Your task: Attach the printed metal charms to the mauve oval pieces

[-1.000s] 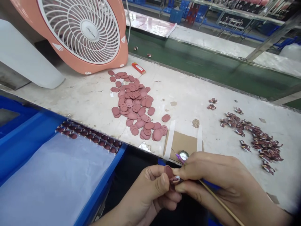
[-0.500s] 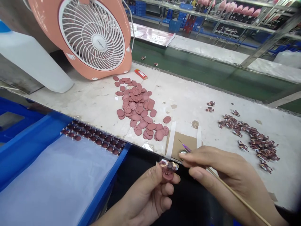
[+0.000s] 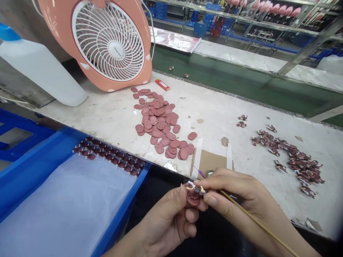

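Between thumb and fingers, my left hand pinches a small painted figurine on a reddish-brown oval base. My right hand is closed around a thin brush with a wooden handle; its purple, needle-thin tip points up and left past the figurine. The right thumb and forefinger also touch the figurine's right side. Just beyond the hands, a piece of cardboard is held down with white tape, and a bottle cap lies on it, partly hidden by the right fingers.
Loose oval bases lie heaped mid-table, with a pile of small figurines to the right. A blue bin at left holds rows of finished-looking pieces on a white sheet. An orange fan, a white jug and a lighter stand or lie behind.
My right hand has moved left to the figurine, and its thumb and forefinger now touch it. The brush tip has shifted left and down. The left hand keeps its hold.
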A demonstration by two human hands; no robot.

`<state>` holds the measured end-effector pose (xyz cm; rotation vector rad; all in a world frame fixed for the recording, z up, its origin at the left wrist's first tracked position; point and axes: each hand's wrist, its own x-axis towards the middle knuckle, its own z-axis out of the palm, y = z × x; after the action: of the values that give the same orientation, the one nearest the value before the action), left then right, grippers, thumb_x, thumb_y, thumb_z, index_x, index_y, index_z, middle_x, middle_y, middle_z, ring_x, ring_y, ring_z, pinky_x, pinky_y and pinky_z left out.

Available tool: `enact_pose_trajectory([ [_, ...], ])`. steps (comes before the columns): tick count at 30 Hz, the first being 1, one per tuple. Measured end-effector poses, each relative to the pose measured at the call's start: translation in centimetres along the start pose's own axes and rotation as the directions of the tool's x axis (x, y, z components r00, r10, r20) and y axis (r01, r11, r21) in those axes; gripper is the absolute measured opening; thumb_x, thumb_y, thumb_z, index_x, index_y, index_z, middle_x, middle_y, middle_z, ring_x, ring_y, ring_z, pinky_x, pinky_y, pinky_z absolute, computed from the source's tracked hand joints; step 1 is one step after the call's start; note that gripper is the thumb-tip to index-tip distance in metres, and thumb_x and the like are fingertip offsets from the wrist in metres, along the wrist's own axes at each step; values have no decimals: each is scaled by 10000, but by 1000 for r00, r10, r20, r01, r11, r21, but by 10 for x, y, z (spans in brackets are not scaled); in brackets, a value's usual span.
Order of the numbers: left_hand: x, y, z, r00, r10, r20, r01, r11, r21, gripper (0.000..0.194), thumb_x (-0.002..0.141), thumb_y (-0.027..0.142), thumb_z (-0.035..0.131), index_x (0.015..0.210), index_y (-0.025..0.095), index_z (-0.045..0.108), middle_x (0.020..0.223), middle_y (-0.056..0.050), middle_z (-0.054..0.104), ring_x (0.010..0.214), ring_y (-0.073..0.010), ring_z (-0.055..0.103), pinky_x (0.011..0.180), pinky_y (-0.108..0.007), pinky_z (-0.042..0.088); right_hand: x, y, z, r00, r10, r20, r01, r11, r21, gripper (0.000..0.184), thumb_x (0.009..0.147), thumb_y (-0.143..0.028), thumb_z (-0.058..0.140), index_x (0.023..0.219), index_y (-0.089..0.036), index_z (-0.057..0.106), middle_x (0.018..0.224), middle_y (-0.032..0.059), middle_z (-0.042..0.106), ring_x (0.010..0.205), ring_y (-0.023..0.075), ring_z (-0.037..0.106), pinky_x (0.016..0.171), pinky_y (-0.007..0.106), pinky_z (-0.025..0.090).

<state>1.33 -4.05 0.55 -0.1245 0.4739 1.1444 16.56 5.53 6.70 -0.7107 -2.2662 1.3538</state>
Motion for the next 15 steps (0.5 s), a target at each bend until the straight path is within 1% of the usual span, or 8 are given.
enact_pose_trajectory([
  [3, 1, 1, 0, 1000, 11, -23, -10, 998, 56, 337, 691, 464, 858, 751, 141, 785, 684, -5, 673, 476, -20, 546, 471, -110, 549, 1, 0, 1, 1000, -8, -7, 8, 1000, -13, 127, 999, -210, 635, 1062, -252, 737, 819, -31, 690, 713, 78, 661, 667, 123, 520],
  [5, 0, 3, 0, 998, 43, -39, -37, 989, 144, 404, 706, 540, 815, 786, 145, 790, 689, -15, 676, 495, -44, 568, 459, -122, 544, -1, 1, 3, 997, -64, -36, 62, 996, -68, 116, 984, -174, 646, 1052, -236, 715, 831, -28, 696, 708, 78, 660, 652, 125, 525],
  [7, -4, 4, -1, 975, 195, -102, -160, 947, 279, 415, 728, 546, 798, 862, 152, 793, 712, -24, 686, 552, -75, 601, 483, -145, 550, -4, 3, 7, 979, -182, -88, 161, 967, -198, 139, 971, -138, 641, 1083, -211, 678, 871, -6, 698, 725, 90, 665, 647, 141, 538],
  [8, -7, 5, -1, 936, 322, -142, -257, 900, 351, 388, 715, 513, 825, 883, 165, 791, 724, -22, 692, 578, -89, 610, 495, -157, 550, -6, 4, 10, 962, -248, -111, 209, 936, -284, 160, 963, -123, 636, 1105, -193, 662, 888, 11, 699, 735, 102, 669, 650, 154, 548],
  [10, -14, 6, -1, 799, 570, -190, -433, 766, 476, 345, 637, 414, 906, 884, 203, 789, 732, -5, 699, 602, -102, 612, 526, -177, 545, -9, 8, 19, 924, -364, -118, 272, 841, -468, 195, 954, -126, 639, 1146, -160, 646, 890, 41, 703, 734, 133, 681, 658, 193, 573],
  [11, -17, 6, 0, 732, 655, -187, -492, 698, 520, 338, 594, 375, 936, 856, 218, 791, 728, 3, 698, 600, -102, 608, 536, -181, 537, -8, 10, 25, 898, -423, -122, 293, 781, -551, 200, 959, -143, 634, 1158, -153, 649, 862, 47, 706, 704, 148, 684, 635, 214, 579],
  [12, -21, 6, 1, 685, 708, -173, -528, 646, 551, 329, 560, 350, 955, 818, 226, 793, 719, 8, 693, 596, -101, 604, 542, -183, 527, -6, 12, 31, 862, -489, -130, 314, 718, -621, 203, 966, -158, 622, 1166, -152, 656, 821, 44, 706, 657, 158, 681, 596, 231, 579],
  [15, -28, 7, 6, 614, 778, -136, -563, 552, 615, 251, 570, 323, 952, 750, 242, 798, 703, 12, 678, 579, -92, 586, 543, -180, 496, 4, 17, 52, 736, -663, -136, 381, 571, -727, 241, 968, -162, 584, 1190, -142, 673, 732, 31, 704, 528, 173, 658, 474, 273, 555],
])
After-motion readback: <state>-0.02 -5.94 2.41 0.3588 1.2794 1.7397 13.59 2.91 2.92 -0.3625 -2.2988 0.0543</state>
